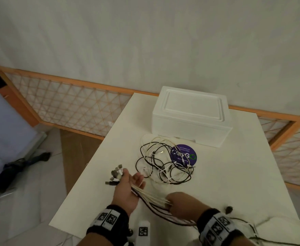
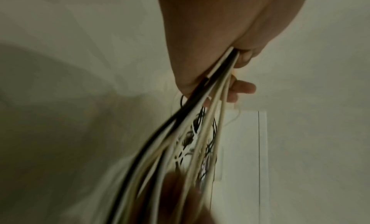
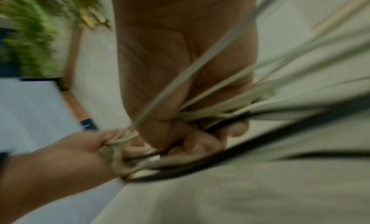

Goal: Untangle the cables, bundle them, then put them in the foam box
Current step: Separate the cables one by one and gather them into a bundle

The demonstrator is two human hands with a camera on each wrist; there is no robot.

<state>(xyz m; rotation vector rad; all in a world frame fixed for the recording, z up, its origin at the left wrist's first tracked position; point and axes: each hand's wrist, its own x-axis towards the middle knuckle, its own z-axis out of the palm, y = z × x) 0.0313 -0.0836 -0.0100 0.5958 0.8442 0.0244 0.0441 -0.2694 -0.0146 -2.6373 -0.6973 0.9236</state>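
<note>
White counter (image 1: 225, 174): cables (image 1: 152, 196) run taut left-to-right between left hand (image 1: 126, 190), fingers gripping plug ends, and right hand (image 1: 181, 203), fisted around them; tangle (image 1: 165, 166) lies just beyond.

A white counter (image 1: 234, 174) carries a round purple sticker (image 1: 190, 153) with white and green lettering, lying flat near its middle. Behind the counter a plain pale wall (image 1: 145, 41) rises, and along its foot runs a wooden-framed lattice panel (image 1: 65, 102) of crossing thin strips. To the left, a pale blue surface (image 1: 5, 121) stands beside the tiled floor (image 1: 30, 183), where a dark crumpled item (image 1: 21, 164) lies. A brown board (image 1: 76, 157) lies on the floor by the counter's left edge.
</note>
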